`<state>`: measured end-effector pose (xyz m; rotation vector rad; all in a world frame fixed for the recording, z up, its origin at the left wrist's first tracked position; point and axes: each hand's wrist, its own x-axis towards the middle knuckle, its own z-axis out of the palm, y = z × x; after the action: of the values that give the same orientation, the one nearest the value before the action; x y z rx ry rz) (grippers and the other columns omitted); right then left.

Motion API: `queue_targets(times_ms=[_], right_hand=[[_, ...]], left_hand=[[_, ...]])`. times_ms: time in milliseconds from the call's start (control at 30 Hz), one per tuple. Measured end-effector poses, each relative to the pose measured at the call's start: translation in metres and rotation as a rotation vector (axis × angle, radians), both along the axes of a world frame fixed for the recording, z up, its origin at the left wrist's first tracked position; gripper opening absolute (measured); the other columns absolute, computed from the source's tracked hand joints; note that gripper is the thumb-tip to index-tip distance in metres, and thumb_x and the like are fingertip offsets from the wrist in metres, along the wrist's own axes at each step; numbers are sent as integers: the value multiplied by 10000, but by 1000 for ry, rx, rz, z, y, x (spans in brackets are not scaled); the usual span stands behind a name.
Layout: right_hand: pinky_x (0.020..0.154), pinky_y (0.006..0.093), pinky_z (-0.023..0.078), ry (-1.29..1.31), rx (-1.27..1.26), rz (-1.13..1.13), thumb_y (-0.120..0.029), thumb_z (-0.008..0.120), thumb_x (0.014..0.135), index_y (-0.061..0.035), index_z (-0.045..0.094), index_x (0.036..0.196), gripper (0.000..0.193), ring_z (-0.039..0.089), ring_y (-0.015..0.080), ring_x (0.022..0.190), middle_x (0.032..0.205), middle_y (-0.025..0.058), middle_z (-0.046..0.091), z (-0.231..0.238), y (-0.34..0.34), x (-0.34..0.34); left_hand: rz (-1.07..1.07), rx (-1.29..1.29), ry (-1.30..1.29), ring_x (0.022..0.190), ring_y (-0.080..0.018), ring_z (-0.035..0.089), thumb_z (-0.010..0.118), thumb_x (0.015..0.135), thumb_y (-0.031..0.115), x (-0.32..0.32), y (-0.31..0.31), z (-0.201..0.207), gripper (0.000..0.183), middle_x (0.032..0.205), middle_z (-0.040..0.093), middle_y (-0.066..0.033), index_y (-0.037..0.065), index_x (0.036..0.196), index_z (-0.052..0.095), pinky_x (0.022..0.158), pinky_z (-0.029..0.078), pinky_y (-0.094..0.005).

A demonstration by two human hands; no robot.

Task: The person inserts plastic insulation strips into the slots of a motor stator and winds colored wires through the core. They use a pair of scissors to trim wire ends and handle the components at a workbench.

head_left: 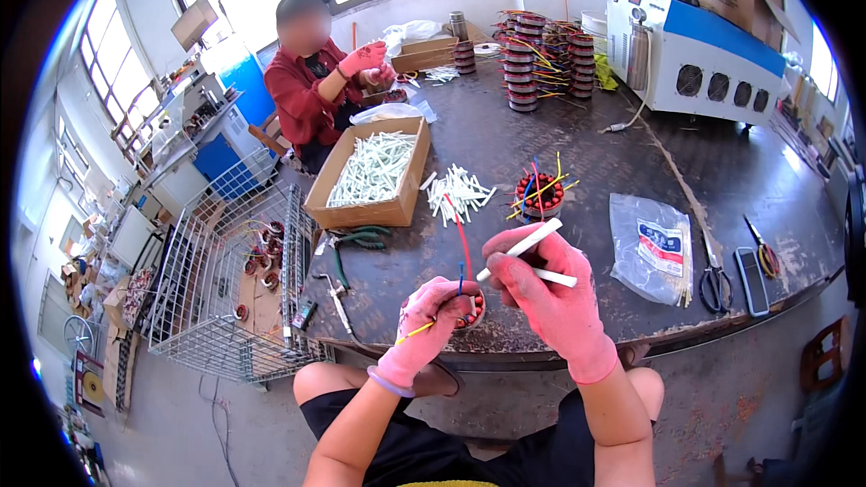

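My left hand (426, 317), in a pink glove, is closed around a small wound motor stator (473, 314) at the table's near edge. Red and blue wires rise from the stator, and a yellow wire (415, 334) sticks out beside the glove. My right hand (561, 302), gloved too, pinches two white tubes: an upper tube (534, 242) slanting up and right, and a lower tube (555, 279) pointing right. Their left ends lie close to the stator's wires. Beyond my hands is a loose pile of white tubes (460, 191). A second stator (539, 198) with colored wires stands right of the pile.
A cardboard box (361, 215) of white tubes stands left. Green-handled pliers (363, 235) lie before it. A plastic bag (645, 261), scissors (714, 284) and a phone (751, 281) are right. A co-worker (311, 99) sits across, near stacked stators (523, 63). A wire cage (212, 343) stands left.
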<state>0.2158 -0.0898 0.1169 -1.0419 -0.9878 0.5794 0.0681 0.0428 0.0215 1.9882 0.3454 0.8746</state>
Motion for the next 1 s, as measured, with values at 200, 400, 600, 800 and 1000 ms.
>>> queue_targets(times_ms=[200, 400, 600, 800, 1000], right_hand=[[553, 215, 445, -159, 50, -142, -72, 634, 942, 1, 622, 1020, 107, 541, 49, 619, 745, 13, 611, -1, 2, -2], [535, 199, 422, -137, 8, -88, -55, 621, 941, 6, 623, 1017, 98, 529, 41, 621, 744, 17, 612, -4, -2, 6], [626, 270, 493, -187, -9, -130, -40, 671, 905, 18, 624, 980, 106, 578, 78, 698, 829, 71, 655, 7, -6, 0], [639, 279, 496, -257, -20, -163, -33, 674, 894, 12, 628, 983, 110, 599, 108, 722, 862, 88, 659, 3, -8, 2], [649, 319, 500, -420, -73, -137, -55, 668, 889, -8, 635, 989, 115, 625, 229, 716, 854, 122, 643, 1, -6, 1]], left_hand=[[59, 198, -16, 759, -227, 674, 664, 851, -5, -1, -5, 5, 219, 842, 672, -80, 77, 1050, 701, 673, 533, -322], [24, 223, -26, 738, -242, 665, 650, 833, -34, 5, -5, 4, 239, 843, 670, -88, 64, 1047, 687, 669, 529, -318], [14, 243, -46, 723, -227, 662, 629, 831, -57, 3, -6, 8, 249, 830, 658, -99, 43, 1053, 678, 663, 525, -313], [-12, 229, -77, 710, -217, 657, 618, 824, -79, 5, -6, 7, 274, 822, 653, -90, 42, 1065, 669, 656, 524, -305], [-1, 255, -108, 693, -205, 645, 602, 831, -88, 7, -7, 5, 283, 805, 643, -82, 45, 1075, 659, 637, 518, -298]])
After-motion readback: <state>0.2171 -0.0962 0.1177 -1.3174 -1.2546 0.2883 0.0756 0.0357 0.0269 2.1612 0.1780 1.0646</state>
